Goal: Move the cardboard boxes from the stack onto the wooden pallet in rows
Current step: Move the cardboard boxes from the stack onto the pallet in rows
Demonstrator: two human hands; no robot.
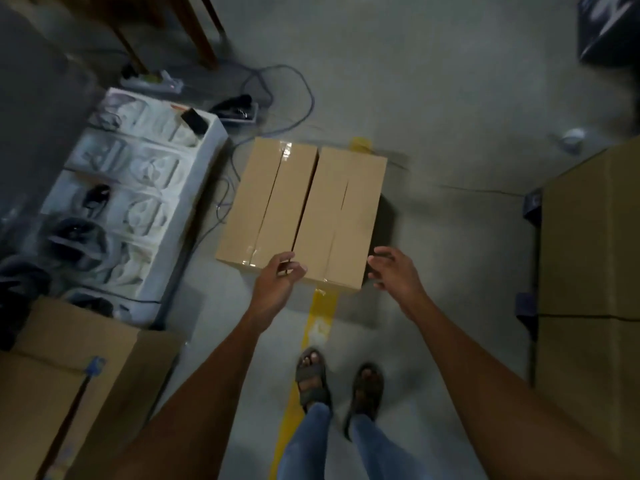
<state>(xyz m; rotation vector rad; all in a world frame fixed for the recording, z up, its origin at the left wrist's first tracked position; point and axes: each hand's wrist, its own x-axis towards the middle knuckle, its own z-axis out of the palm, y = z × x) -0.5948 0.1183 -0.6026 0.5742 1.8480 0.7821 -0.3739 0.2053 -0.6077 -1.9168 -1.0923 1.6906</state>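
Over the yellow floor line (318, 320) sit two cardboard boxes, left box (266, 202) and right box (341, 216), side by side, long axes running along the line and away from the person. Both hands bracket the right box's near end. The left hand (277, 275) is at the seam and the right hand (391, 268) just off the outer corner, about equally close. Fingers are loose and apart, gripping nothing. No pallet is in sight.

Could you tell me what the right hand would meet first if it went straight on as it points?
Probably the near right corner of the right cardboard box, just ahead of the right hand; depth is unclear.
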